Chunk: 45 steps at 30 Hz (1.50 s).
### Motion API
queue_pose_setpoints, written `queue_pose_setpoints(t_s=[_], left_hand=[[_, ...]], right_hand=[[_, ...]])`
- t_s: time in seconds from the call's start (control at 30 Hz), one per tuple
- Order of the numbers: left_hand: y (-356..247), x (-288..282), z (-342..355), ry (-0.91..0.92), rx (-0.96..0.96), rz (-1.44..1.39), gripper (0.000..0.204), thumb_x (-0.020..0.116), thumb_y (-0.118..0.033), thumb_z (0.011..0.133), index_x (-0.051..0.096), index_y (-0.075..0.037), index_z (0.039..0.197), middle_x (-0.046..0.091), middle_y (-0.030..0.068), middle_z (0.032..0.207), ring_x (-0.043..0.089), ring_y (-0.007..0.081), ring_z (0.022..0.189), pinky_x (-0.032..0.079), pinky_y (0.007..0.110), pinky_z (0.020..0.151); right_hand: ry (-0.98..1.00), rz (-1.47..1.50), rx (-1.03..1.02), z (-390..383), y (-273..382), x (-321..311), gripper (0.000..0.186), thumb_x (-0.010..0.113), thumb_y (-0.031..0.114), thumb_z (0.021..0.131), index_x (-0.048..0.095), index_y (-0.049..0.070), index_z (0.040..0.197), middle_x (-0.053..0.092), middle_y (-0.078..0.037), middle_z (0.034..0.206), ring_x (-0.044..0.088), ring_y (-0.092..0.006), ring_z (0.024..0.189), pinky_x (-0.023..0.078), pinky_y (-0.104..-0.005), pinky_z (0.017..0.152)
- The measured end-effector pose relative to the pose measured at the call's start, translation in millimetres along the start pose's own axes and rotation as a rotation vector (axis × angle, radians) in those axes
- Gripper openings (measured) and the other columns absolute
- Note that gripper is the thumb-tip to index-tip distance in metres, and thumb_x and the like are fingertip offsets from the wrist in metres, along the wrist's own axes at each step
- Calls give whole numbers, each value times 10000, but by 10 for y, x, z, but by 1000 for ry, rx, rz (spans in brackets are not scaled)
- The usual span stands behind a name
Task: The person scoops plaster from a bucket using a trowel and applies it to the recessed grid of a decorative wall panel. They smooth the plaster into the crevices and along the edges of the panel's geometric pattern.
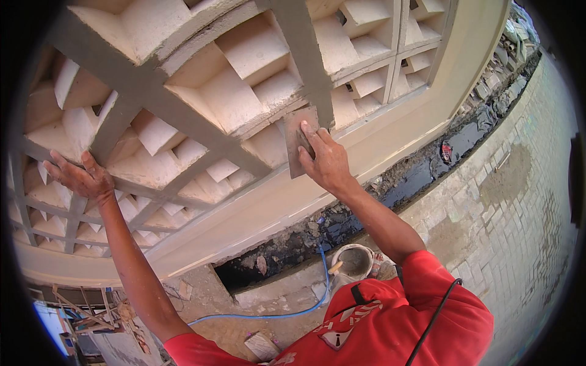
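The right hand (326, 160), nearer, gripped the flat plate (293, 141) at the lattice wall (189, 110), long axis roughly up-and-down in view; the left hand (82, 177), fingers spread, lay farther left.

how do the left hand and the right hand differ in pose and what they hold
The left hand is spread open and holds no tool, while the right hand holds a flat trowel. The left hand is toward the picture's left edge; the right hand is near its middle. Both are bare and at the patterned wall.
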<state>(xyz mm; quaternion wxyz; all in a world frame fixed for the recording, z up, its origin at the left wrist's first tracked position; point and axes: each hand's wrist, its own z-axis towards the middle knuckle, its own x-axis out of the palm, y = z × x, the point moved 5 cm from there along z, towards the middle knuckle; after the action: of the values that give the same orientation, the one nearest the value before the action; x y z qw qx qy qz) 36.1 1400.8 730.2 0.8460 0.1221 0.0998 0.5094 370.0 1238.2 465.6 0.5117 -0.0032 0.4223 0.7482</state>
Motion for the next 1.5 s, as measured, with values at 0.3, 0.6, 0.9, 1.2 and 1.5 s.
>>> queue_pose_setpoints(t_s=[0.3,0.6,0.9,1.2,1.5], left_hand=[[75,14,-27,30,16,24,751,353,-564,947,285,3,1436,167,296,1482,179,426,1380,182,519,1108],[99,-13,-38,15,26,0,747,354,-557,950,282,2,1441,165,294,1486,172,426,1383,171,521,1107],[35,-14,-11,26,-24,-20,713,371,-527,951,296,-14,1442,164,284,1494,174,418,1387,146,509,1119],[5,3,6,14,-50,-26,764,360,-583,931,307,-14,1438,185,269,1495,194,403,1387,138,495,1129],[57,1,-16,20,-19,-28,711,395,-523,944,310,-18,1438,173,266,1500,185,406,1387,154,497,1118]], right_hand=[[-267,187,222,411,-76,-244,499,629,129,797,532,-6,1267,543,-165,828,565,-308,650,478,-414,583],[-283,325,225,198,63,-221,505,632,114,792,529,-16,1269,524,-160,810,555,-292,650,470,-403,588],[121,431,128,-68,2,-226,481,593,107,855,494,-7,1312,573,-164,958,593,-269,810,486,-374,727],[-167,1477,535,331,-813,-753,421,593,100,884,480,17,1281,642,-111,1044,671,-153,830,592,-275,674],[-55,1419,547,472,-1051,-584,347,630,143,879,564,-4,1187,650,-91,1015,651,-117,835,559,-247,697]])
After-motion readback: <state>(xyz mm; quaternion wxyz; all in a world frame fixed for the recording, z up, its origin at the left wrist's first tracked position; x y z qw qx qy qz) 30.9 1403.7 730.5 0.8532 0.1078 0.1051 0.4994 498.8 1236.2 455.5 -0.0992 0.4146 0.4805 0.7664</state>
